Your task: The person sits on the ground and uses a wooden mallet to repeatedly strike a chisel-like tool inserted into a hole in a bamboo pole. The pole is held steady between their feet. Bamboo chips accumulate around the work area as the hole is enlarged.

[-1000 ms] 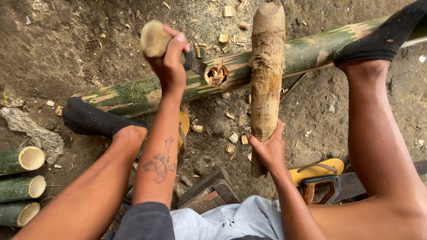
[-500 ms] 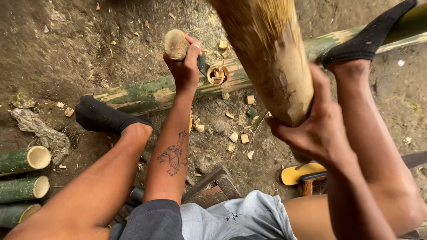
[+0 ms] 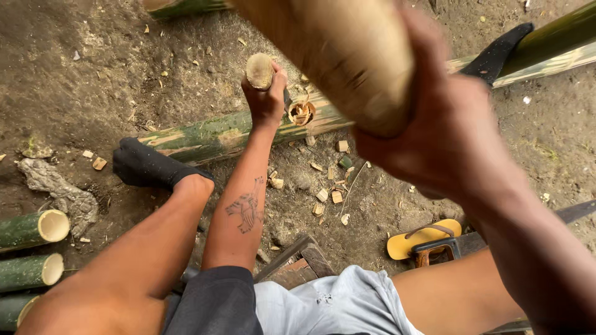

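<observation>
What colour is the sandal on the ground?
Yellow; the sandal shows only in the head view.

You've got cut bamboo stubs [image 3: 43, 226] left of the stool [image 3: 298, 263], a yellow sandal [image 3: 422, 239] to its right.

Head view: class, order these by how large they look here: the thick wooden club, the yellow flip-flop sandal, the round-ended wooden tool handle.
1. Thick wooden club, though it is nearest the camera, so its lead is unsure.
2. Yellow flip-flop sandal.
3. Round-ended wooden tool handle.
</observation>
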